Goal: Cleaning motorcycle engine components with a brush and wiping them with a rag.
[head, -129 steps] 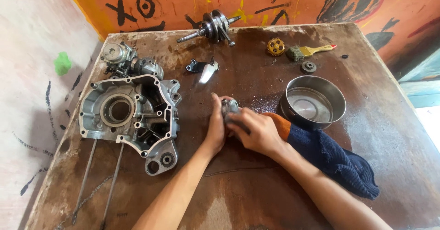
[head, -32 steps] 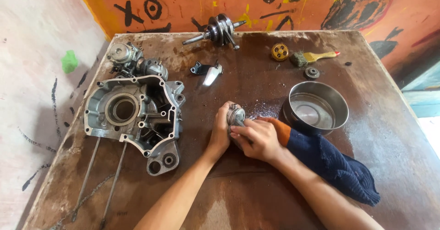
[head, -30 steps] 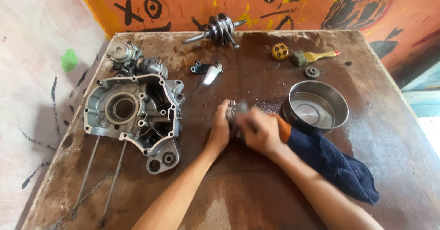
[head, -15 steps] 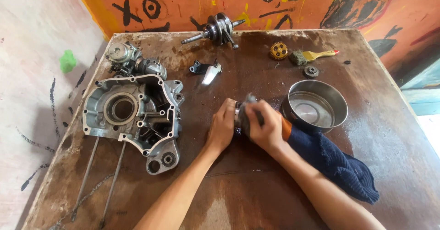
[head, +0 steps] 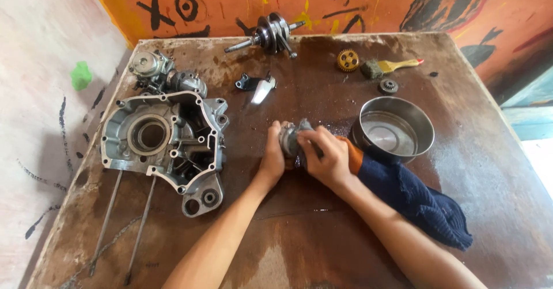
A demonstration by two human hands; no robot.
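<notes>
Hands meet over a small grey round metal engine part (head: 290, 139) near the middle of a stained brown wooden workbench (head: 322, 231), the one thing both are closed on. The left hand (head: 273, 157) cups the part from its left side, fingers wrapped up around the edge, while the right hand (head: 324, 157) presses down on it from the right and above, fingers curled over the top. The part sits directly between the two palms, touching both, so neither hand is nearer than the other; what shows of it is a short, stubby cylinder whose axis appears to run roughly left to right between the palms, though most of it is hidden by fingers. Whether it rests on the wet tabletop or is lifted just clear cannot be told.

An orange and dark blue cloth (head: 415, 199) trails from under the right hand along the forearm toward the near right corner. Just beyond that hand stands a round, shallow steel bowl (head: 426, 129). To the left, apart from the hands, lies a large grey cast aluminium crankcase half (head: 164, 145), with two long thin steel rods (head: 124, 220) below it. Farther back rest a steel crankshaft (head: 268, 34), a brass-coloured gear (head: 347, 60), a small dark gear (head: 389, 86) and a yellow-handled brush (head: 391, 66).
</notes>
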